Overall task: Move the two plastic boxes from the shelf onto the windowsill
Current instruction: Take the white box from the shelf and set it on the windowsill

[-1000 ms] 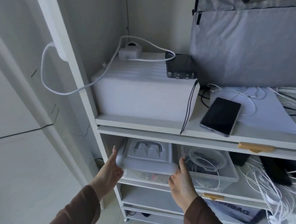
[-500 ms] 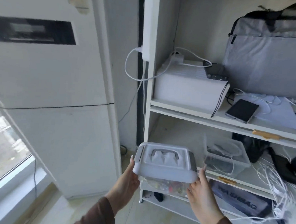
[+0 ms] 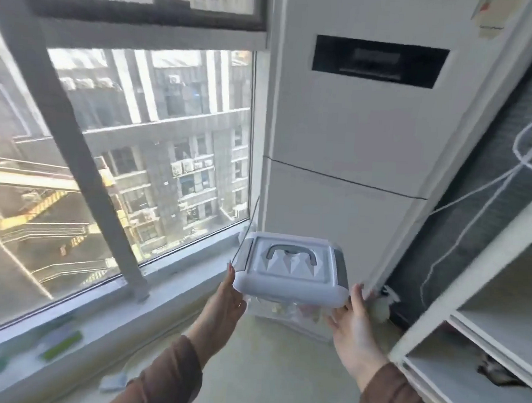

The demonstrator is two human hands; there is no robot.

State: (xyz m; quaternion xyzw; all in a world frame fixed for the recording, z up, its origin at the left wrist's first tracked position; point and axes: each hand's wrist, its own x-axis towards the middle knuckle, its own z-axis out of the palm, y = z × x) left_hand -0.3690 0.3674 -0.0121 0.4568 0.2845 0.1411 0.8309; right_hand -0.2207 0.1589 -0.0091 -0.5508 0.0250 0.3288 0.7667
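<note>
A clear plastic box with a grey-white lid and grey handle (image 3: 290, 269) is held in the air between both hands. My left hand (image 3: 222, 303) presses its left side and my right hand (image 3: 352, 326) supports its right side from below. The box hangs in front of the lower part of a tall white unit, just right of the windowsill (image 3: 167, 291), which runs along the bottom of the big window. The white shelf (image 3: 481, 308) stands at the right edge. The second plastic box is out of sight.
A tall white air-conditioner unit (image 3: 348, 138) stands in the corner beside the window. Green and white items (image 3: 61, 343) lie on the near end of the sill. A white cable (image 3: 474, 193) hangs along the dark gap beside the shelf. Pale floor lies below.
The box has been drawn out of the shelf and carried left toward the window. The view has swung left, so the shelf now sits at the right edge.
</note>
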